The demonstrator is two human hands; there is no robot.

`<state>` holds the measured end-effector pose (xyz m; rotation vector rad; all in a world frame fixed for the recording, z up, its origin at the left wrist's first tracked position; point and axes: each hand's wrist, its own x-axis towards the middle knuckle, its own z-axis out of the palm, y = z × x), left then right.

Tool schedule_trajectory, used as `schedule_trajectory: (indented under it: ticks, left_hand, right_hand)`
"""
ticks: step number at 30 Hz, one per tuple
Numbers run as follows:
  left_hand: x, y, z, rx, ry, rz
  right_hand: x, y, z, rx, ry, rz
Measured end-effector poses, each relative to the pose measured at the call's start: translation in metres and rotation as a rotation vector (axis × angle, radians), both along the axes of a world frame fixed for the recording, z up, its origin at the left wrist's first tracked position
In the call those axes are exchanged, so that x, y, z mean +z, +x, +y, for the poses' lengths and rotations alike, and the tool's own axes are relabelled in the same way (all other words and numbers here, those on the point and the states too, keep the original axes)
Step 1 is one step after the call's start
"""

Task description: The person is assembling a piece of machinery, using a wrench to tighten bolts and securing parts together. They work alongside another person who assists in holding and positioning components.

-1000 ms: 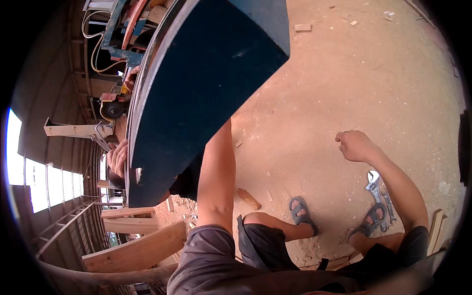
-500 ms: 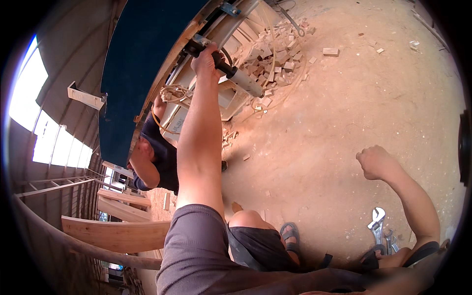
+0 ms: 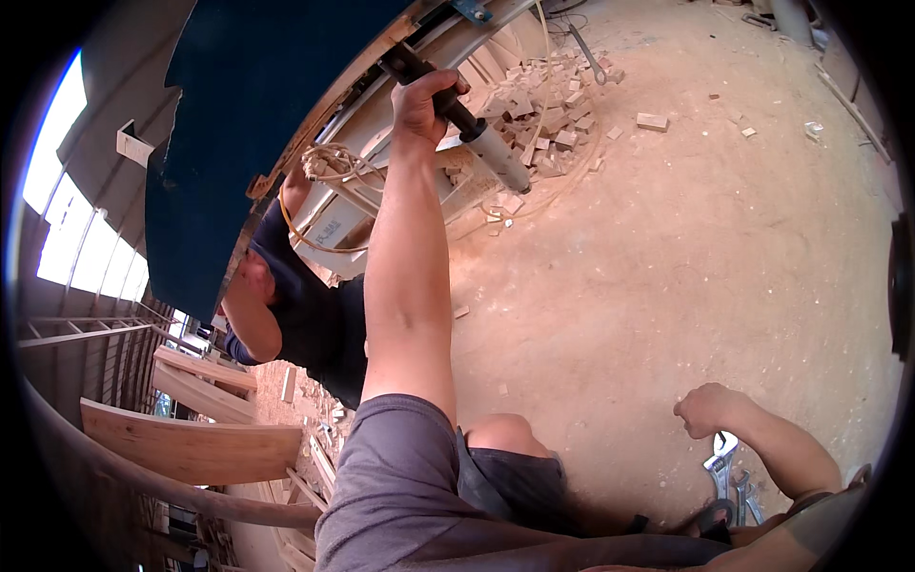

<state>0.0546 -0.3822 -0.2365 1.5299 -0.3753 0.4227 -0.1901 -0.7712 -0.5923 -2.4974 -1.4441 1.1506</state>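
Observation:
My left arm reaches up the middle of the view, and my left hand (image 3: pixel 424 103) is wrapped around a black cylindrical bar (image 3: pixel 444 95) with a grey tube (image 3: pixel 498 157) at its lower end. The bar's upper end meets the edge of a large dark blue panel (image 3: pixel 253 86). Over the floor at the right, my right hand (image 3: pixel 713 410) is curled into a fist, with nothing seen in it. Just below that fist lie an adjustable wrench (image 3: pixel 721 464) and further metal wrenches (image 3: pixel 748 498).
Beneath the panel's edge crouches another person in a dark shirt (image 3: pixel 310 310), arms raised. Coiled hose (image 3: pixel 334 162) hangs by a pale machine frame. Wood offcuts (image 3: pixel 562 119) are heaped on the dusty floor, with a long-handled tool (image 3: pixel 588 55) beside them. Curved timbers (image 3: pixel 191 443) stand at lower left.
My view has shifted, moving the panel leftward. The left hand keeps its hold on the bar, slightly higher and farther right in view. My right fist sits lower, closer to the wrenches.

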Motion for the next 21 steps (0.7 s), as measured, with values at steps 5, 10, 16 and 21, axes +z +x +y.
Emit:
schedule_trajectory:
  ticks: [5, 10, 16, 21]
  left_hand:
    - [-0.004, 0.0, -0.017, 0.254, -0.068, -0.019]
    - [-0.003, -0.005, -0.043, 0.535, -0.137, -0.128]
    - [0.0, -0.003, -0.006, 0.117, 0.032, 0.02]
    - [-0.002, 0.001, 0.0, 0.005, 0.026, 0.022]
  right_hand:
    - [0.007, 0.009, 0.021, 0.019, 0.054, -0.087]
    - [0.005, 0.002, 0.023, 0.059, 0.003, -0.045]
    - [-0.003, -0.008, 0.012, 0.072, -0.03, -0.002]
    - [-0.005, -0.009, 0.011, 0.068, -0.033, 0.009]
